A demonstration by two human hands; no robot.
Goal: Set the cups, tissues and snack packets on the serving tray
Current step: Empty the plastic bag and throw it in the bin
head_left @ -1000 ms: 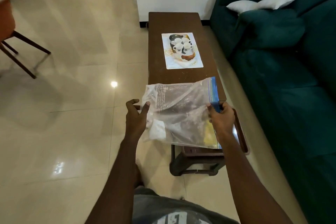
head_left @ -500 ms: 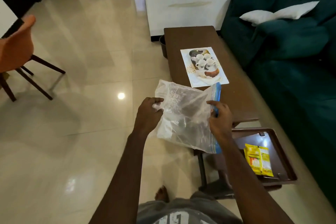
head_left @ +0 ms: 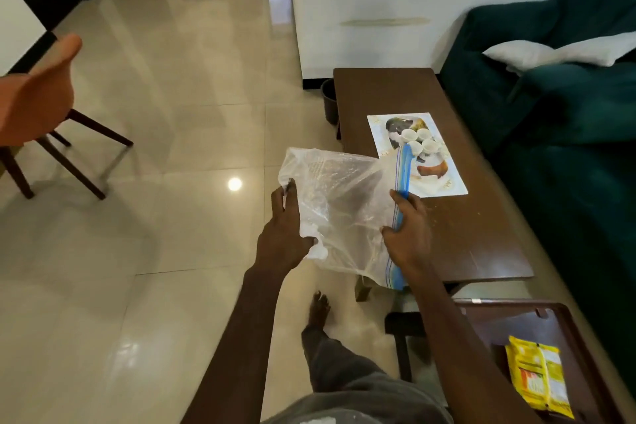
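I hold a clear plastic zip bag (head_left: 340, 213) with a blue seal strip in front of me, above the floor beside the table. My left hand (head_left: 284, 234) grips its crumpled closed end, where something white shows inside. My right hand (head_left: 407, 234) grips the blue zip edge. At the bottom right, a brown serving tray (head_left: 509, 320) holds a yellow snack packet (head_left: 537, 379). A printed sheet (head_left: 418, 155) showing cups on a tray lies on the long brown table (head_left: 464, 237).
A dark green sofa (head_left: 568, 134) with a white cushion (head_left: 557, 52) runs along the right side of the table. An orange chair (head_left: 38, 103) stands at far left on the glossy tiled floor. A dark bin (head_left: 328, 103) sits by the table's far end. My bare foot (head_left: 318, 306) is below the bag.
My view has swung left and back, so the table and tray slid to the right. The bag has moved off the tray, uncovering the yellow packet. Both hands keep their grip.
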